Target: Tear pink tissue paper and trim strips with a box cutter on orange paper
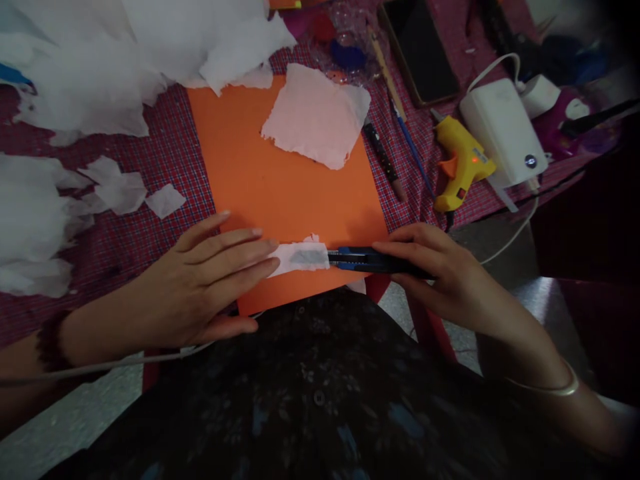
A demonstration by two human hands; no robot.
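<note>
My left hand (215,273) lies flat, its fingers stretched over the left end of a small folded piece of white tissue paper (280,259). My right hand (435,267) is closed around a blue and black utility knife (357,259). The knife's blade reaches into the fold of the tissue, showing as a grey shape through the thin paper. Under both lies an orange sheet (295,200) near the table's front edge. A larger torn piece of white tissue (317,113) rests on the sheet's far part.
Crumpled white tissue (115,60) covers the far left. To the right are a dark patterned pen (384,160), a blue brush (413,150), a yellow glue gun (463,163), a white power unit (503,130) with cables and a phone (420,50). A cable (150,358) crosses my left wrist.
</note>
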